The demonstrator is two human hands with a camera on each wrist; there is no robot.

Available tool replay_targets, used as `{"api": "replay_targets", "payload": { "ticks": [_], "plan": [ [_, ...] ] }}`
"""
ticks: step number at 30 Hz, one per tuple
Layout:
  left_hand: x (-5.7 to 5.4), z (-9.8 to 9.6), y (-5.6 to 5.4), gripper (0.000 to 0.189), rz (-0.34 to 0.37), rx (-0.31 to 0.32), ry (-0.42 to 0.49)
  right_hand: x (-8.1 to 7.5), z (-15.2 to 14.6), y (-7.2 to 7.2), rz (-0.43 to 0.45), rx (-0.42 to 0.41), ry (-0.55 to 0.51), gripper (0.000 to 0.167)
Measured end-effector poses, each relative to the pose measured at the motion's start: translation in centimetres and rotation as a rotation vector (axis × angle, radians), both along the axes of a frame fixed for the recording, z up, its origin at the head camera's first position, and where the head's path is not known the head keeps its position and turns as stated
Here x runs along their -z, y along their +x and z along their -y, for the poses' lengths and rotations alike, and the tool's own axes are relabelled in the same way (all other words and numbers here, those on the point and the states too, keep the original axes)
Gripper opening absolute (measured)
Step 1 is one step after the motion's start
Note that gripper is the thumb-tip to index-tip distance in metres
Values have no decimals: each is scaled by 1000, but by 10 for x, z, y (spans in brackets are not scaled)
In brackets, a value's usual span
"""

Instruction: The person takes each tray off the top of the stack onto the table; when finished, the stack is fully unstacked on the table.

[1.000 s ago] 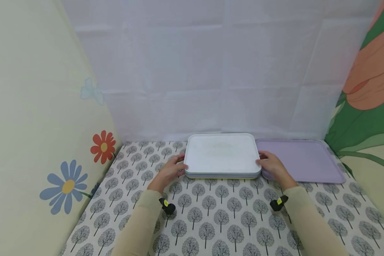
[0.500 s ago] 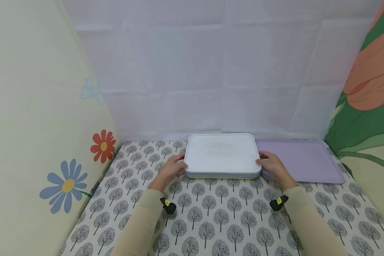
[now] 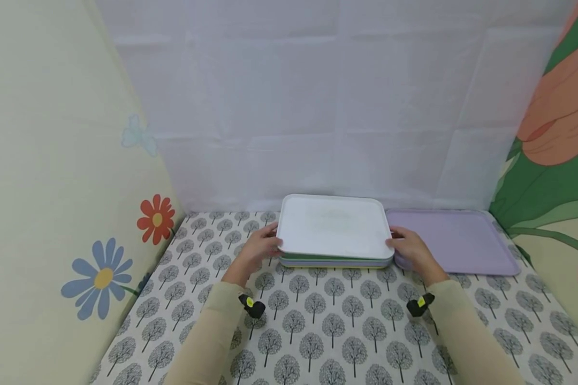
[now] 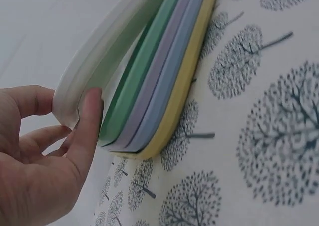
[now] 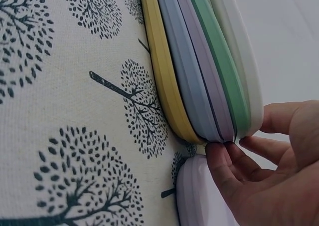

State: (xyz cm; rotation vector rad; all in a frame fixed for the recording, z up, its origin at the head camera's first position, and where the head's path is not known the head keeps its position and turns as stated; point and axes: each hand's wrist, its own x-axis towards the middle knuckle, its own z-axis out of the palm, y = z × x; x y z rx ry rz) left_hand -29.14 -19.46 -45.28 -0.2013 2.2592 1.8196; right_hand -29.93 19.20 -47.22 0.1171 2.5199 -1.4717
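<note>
Left hand: point(image 3: 258, 247) pinches the left rim of the white tray, point(image 3: 334, 227) one digit against the outside and another tucked beneath into the gap.
Right hand: point(image 3: 409, 248) grips the right end of the white tray, near the near corner; in the right wrist view one fingertip also sits low, against the edges of the trays below.
White tray: on top of the stack, just right of the frame's centre, tilted, its left end raised and its right end close down on the green tray point(image 4: 139, 81).
Handling: looks light and stiff, perhaps plastic or coated metal; the smooth face could slip under flat fingers, and it does not seem fragile.
Best hold: judged to be the raised rim at both short ends, fingertips hooked under the lip and level; the low right fingertip could catch the lower trays.
Rest of stack: under the green tray come a lilac tray, point(image 5: 221, 111) a blue tray point(image 5: 187, 71) and, at the bottom, a yellow tray. point(image 5: 162, 61)
Purple tray: point(image 3: 453, 243) flat at right of the frame, just beside the stack.
Tree-print cloth: point(image 3: 315, 331) under everything, across the lower frame.
Backdrop: point(image 3: 294, 96) creased pale sheet, upper middle.
Walls: painted flowers at left and right.
</note>
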Motion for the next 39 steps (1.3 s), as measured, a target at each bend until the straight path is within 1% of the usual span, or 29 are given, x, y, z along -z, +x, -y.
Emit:
{"api": "replay_targets", "payload": {
  "ticks": [3, 5, 6, 12, 13, 16, 19, 20, 24, 26, 28, 35, 37, 39],
  "plan": [
    [1, 0, -2, 66, 15, 1, 94, 0, 0, 0, -8, -4, -3, 57],
    [2, 0, -2, 66, 10, -4, 114, 0, -1, 0, -16, -10, -2, 57],
    [-1, -1, 0, 66, 5, 5, 121, 0, -1, 0, -16, -11, -1, 57],
    [-6, -5, 2, 61, -54, 19, 186, 2, -3, -2, -10, -7, 16, 57],
    [-4, -5, 1, 60, -68, 16, 197, 2, -2, -1, -7, -4, 3, 56],
    [-5, -6, 2, 59, -93, 5, 229, 2, -1, -1, 1, 2, -56, 52],
    [-7, -3, 3, 57, -109, -11, 238, 3, -1, -1, 22, 19, -115, 49],
    [-7, -2, 3, 56, -112, -20, 242, 3, -1, -1, 28, 22, -119, 48],
    [-8, 7, 3, 54, -115, -38, 263, 3, -2, -2, 47, 20, -88, 50],
    [-9, 12, 3, 54, -105, -64, 273, 3, -3, -3, 54, 12, -61, 52],
    [-10, 19, 4, 54, -106, -76, 280, 4, -3, -3, 58, 5, -42, 55],
    [-13, 43, 10, 53, -151, -99, 238, 5, -4, -3, 24, -1, 6, 61],
    [-15, 50, 13, 53, -152, -120, 229, 6, -4, -3, 17, -9, 3, 61],
    [-19, 58, 17, 54, -148, -128, 225, 6, -4, -3, 18, -11, -5, 60]
  ]
}}
